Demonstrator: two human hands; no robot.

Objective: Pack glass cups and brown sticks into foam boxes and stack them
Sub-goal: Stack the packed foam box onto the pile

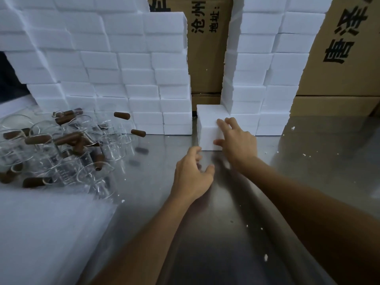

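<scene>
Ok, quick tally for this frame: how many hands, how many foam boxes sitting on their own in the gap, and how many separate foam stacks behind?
Hands: 2 (left hand, right hand)
Single foam box in the gap: 1
Foam stacks: 2 (left stack, right stack)
Total: 5

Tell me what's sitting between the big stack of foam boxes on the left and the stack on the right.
In the head view, one foam box stands in that gap on the metal table, with the right hand on it and cardboard cartons behind.
</scene>
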